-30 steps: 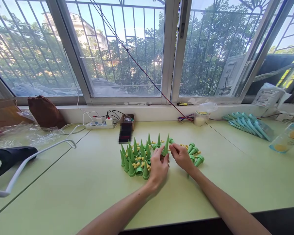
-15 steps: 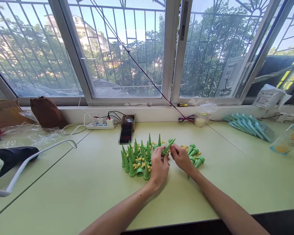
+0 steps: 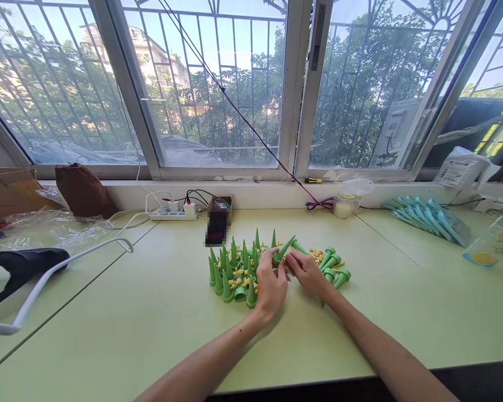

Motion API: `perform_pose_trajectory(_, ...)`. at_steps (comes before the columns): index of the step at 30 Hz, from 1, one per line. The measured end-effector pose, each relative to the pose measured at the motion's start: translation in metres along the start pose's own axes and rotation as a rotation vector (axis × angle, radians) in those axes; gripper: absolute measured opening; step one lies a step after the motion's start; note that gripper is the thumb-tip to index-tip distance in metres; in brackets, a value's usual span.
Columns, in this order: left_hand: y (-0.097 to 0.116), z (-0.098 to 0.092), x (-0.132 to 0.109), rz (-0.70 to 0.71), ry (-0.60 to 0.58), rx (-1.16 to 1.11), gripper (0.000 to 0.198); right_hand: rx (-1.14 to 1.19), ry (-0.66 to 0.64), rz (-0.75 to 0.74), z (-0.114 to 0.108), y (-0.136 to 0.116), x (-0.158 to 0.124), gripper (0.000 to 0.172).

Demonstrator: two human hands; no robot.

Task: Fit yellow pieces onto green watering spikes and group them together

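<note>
My left hand (image 3: pixel 272 282) is closed around a green plastic watering spike (image 3: pixel 284 249), its tip pointing up and to the right. My right hand (image 3: pixel 308 272) is pinched close against the left fingertips, by the spike's wide end; whatever its fingers hold is hidden. Left of my hands, several green spikes (image 3: pixel 227 287) stand upright on their caps, with small yellow valves (image 3: pixel 235 283) among them. Beyond and to the right of my right hand lie more green spikes (image 3: pixel 341 277) on their sides, beside a cluster of loose yellow valves (image 3: pixel 317 255).
The pale green table (image 3: pixel 184 335) runs to a windowsill. Along its back are a power strip (image 3: pixel 174 215), a small cardboard box (image 3: pixel 224 204), a jar (image 3: pixel 345 206) and teal packets (image 3: pixel 427 218). A white hanger-like frame (image 3: pixel 62 268) and a brown bag (image 3: pixel 84 192) lie left.
My right hand has shifted slightly left and down, closer to my left hand. The held spike has dipped a little to the left. A lying spike behind them now shows.
</note>
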State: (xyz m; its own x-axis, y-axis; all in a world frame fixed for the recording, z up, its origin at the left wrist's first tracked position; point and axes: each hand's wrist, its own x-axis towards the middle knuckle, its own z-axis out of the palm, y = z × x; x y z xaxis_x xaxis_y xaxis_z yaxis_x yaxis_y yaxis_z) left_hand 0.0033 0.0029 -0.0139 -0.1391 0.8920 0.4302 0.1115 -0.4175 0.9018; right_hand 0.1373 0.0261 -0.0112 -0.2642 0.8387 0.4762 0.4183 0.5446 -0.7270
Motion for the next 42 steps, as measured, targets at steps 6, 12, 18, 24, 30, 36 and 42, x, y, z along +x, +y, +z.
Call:
perform_pose_trajectory(6, -0.001, -0.001, 0.001, 0.017, 0.001, -0.01, 0.025, 0.023, 0.0, -0.012, 0.001, 0.002, 0.0, 0.044)
perform_pose_trajectory(12, 0.014, 0.001, -0.002, -0.074, -0.029, -0.016, 0.029, -0.038, 0.082, -0.02, -0.001, 0.005, 0.001, 0.041)
perform_pose_trajectory(18, 0.018, 0.001, 0.0, -0.172, -0.04, -0.086, 0.03, -0.022, 0.142, -0.024, -0.003, 0.004, 0.002, 0.04)
perform_pose_trajectory(24, 0.007, 0.001, 0.003, -0.248, -0.082, -0.178, 0.032, -0.044, 0.108, -0.049, -0.003, 0.003, 0.001, 0.041)
perform_pose_trajectory(30, 0.006, 0.001, 0.007, -0.292, -0.046, -0.274, 0.041, -0.035, 0.055, -0.044, -0.004, 0.001, 0.001, 0.042)
perform_pose_trajectory(36, 0.009, -0.001, 0.007, -0.332, -0.073, -0.324, 0.042, -0.029, 0.047, -0.042, -0.003, 0.002, 0.001, 0.042)
perform_pose_trajectory(42, 0.01, -0.002, 0.007, -0.355, -0.087, -0.343, 0.042, -0.021, 0.042, -0.039, -0.004, 0.001, 0.001, 0.043)
